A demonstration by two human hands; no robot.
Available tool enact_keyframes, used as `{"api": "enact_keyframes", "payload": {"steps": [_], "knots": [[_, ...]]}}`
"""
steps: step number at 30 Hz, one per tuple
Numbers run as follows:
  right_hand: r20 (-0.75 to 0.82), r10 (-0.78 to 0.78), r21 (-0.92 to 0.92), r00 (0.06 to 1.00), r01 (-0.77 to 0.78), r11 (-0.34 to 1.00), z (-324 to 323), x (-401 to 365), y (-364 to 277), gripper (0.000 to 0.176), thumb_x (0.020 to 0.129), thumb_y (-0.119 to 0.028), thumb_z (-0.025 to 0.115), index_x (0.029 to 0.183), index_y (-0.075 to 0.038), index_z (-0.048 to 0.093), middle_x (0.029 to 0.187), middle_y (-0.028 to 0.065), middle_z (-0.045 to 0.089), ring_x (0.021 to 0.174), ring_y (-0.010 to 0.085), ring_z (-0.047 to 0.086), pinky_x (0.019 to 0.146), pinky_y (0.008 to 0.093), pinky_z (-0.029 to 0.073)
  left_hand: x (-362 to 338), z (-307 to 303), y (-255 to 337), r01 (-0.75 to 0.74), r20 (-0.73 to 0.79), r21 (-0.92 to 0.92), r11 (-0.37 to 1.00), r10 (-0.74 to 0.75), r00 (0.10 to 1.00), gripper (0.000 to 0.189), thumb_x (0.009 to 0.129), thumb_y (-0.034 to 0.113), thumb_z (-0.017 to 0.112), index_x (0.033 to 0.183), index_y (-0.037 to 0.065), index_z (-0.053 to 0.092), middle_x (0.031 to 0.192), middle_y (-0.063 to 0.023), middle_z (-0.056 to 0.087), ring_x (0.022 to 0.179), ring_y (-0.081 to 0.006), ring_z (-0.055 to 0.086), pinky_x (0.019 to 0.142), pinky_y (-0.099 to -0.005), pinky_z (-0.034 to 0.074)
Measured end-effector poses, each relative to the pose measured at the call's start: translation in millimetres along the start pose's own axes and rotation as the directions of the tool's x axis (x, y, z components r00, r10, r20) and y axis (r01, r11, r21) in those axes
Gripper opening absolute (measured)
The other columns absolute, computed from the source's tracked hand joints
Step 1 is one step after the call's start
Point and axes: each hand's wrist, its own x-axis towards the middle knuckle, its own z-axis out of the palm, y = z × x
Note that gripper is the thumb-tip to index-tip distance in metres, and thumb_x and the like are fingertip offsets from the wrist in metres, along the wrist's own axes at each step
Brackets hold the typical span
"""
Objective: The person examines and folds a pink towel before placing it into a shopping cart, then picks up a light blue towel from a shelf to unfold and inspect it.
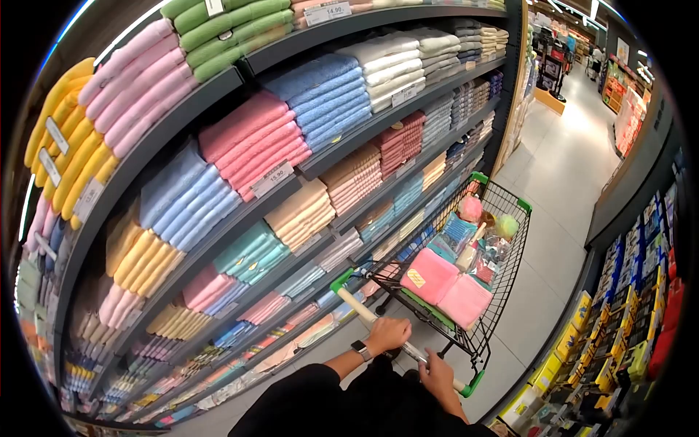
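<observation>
Both of my hands are on the pale handle of a black wire shopping cart (518,273) with green corners. My left hand (388,336), below a dark wristwatch (361,350), is wrapped round the middle of the cart handle (354,301). Farther right along the bar, my right hand (437,376) is closed on it, its fingers partly hidden. Folded pink towels (430,276) lie in the near part of the basket. Beyond them sit a pink fluffy ball (471,209), a pale green one (506,225) and several plastic-wrapped items.
Shelves of folded towels run along the left, with red towels (255,138), blue towels (328,98) and price labels. At the right stands a rack of yellow and black packages (582,349). The tiled aisle (553,156) stretches ahead, past a wooden-edged display (551,100).
</observation>
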Motion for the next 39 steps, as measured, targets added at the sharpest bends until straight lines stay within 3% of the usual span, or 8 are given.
{"api": "enact_keyframes", "payload": {"steps": [1, 5, 9, 11, 14, 24, 34, 39], "knots": [[-0.009, -0.066, -0.141, 0.998, 0.064, 0.988, 1, -1, 5, 0.036, 0.086, -0.027, 0.063, 0.115, -0.008, 0.057, 0.086, 0.014, 0.066, 0.075, 0.031, 0.064, 0.066, 0.0386, 0.05, -1, 4, 4, 0.005, -0.026, 0.011, 1.0, -0.005, 1.0, 0.021, 0.082, 0.021, 0.056, 0.065, 0.008, 0.057, 0.058, -0.0108, 0.058, 0.053, -0.0309, 0.059, 0.049, -0.0421, 0.046], [0.02, -0.049, -0.037, 0.999, 0.05, 0.998, -4, 2, 26, 0.029, 0.086, -0.034, 0.062, 0.1, -0.008, 0.064, 0.069, 0.0135, 0.065, 0.064, 0.0327, 0.064, 0.058, 0.0419, 0.049, -12, 21, 18, 0.036, -0.104, 0.03, 0.999, -0.033, 0.994, 0.022, 0.082, 0.021, 0.055, 0.064, 0.009, 0.056, 0.057, -0.0112, 0.058, 0.053, -0.0306, 0.059, 0.05, -0.0415, 0.046], [0.089, -0.096, -0.043, 0.991, 0.1, 0.994, -2, 8, 39, 0.033, 0.088, -0.039, 0.058, 0.093, -0.008, 0.065, 0.07, 0.0153, 0.065, 0.065, 0.035, 0.064, 0.058, 0.044, 0.048, -19, 24, 33, 0.047, -0.144, 0.062, 0.997, -0.037, 0.989, 0.022, 0.081, 0.021, 0.055, 0.063, 0.009, 0.056, 0.057, -0.0109, 0.058, 0.053, -0.0308, 0.059, 0.05, -0.0415, 0.046], [0.176, -0.039, -0.061, 0.984, 0.051, 0.997, -4, 8, 43, 0.036, 0.091, -0.042, 0.053, 0.089, -0.008, 0.066, 0.072, 0.0158, 0.065, 0.067, 0.037, 0.063, 0.059, 0.0463, 0.048, -26, 41, 29, 0.05, -0.138, 0.132, 0.99, -0.032, 0.99, 0.019, 0.081, 0.021, 0.055, 0.065, 0.01, 0.057, 0.056, -0.009, 0.059, 0.051, -0.0287, 0.06, 0.049, -0.0415, 0.046], [0.163, -0.026, -0.104, 0.986, 0.043, 0.994, -4, 2, 41, 0.036, 0.093, -0.037, 0.047, 0.084, -0.007, 0.065, 0.074, 0.0189, 0.065, 0.068, 0.041, 0.061, 0.062, 0.0501, 0.047, -31, 41, 42, 0.029, -0.122, 0.084, 0.996, -0.019, 0.992, 0.02, 0.082, 0.021, 0.056, 0.065, 0.011, 0.056, 0.056, -0.0094, 0.06, 0.048, -0.0284, 0.059, 0.047, -0.0413, 0.046], [0.042, -0.077, -0.19, 0.996, 0.084, 0.978, 30, -1, -12, 0.026, 0.09, -0.028, 0.048, 0.089, -0.005, 0.061, 0.071, 0.0221, 0.062, 0.065, 0.0437, 0.059, 0.064, 0.056, 0.046, -56, 29, 36, -0.02, -0.102, 0.058, 0.998, 0.026, 0.994, 0.024, 0.083, 0.023, 0.056, 0.063, 0.011, 0.054, 0.055, -0.0097, 0.058, 0.049, -0.0287, 0.059, 0.048, -0.0409, 0.046], [-0.06, -0.155, -0.195, 0.986, 0.141, 0.971, 79, -10, -29, 0.019, 0.09, -0.021, 0.05, 0.088, -0.004, 0.059, 0.069, 0.0197, 0.062, 0.065, 0.0411, 0.061, 0.06, 0.0501, 0.047, -92, 5, 9, -0.043, -0.2, 0.016, 0.999, 0.045, 0.979, 0.02, 0.082, 0.024, 0.055, 0.065, 0.012, 0.055, 0.055, -0.0075, 0.057, 0.051, -0.0273, 0.058, 0.049, -0.0412, 0.045], [-0.045, -0.128, -0.102, 0.991, 0.123, 0.987, 99, -13, -30, 0.018, 0.089, -0.019, 0.051, 0.082, -0.003, 0.056, 0.071, 0.0205, 0.062, 0.066, 0.0421, 0.059, 0.058, 0.0512, 0.045, -107, 2, -3, -0.032, -0.202, 0.034, 0.999, 0.038, 0.979, 0.021, 0.082, 0.023, 0.054, 0.065, 0.011, 0.055, 0.054, -0.0076, 0.057, 0.051, -0.0272, 0.058, 0.052, -0.0404, 0.045]]}}
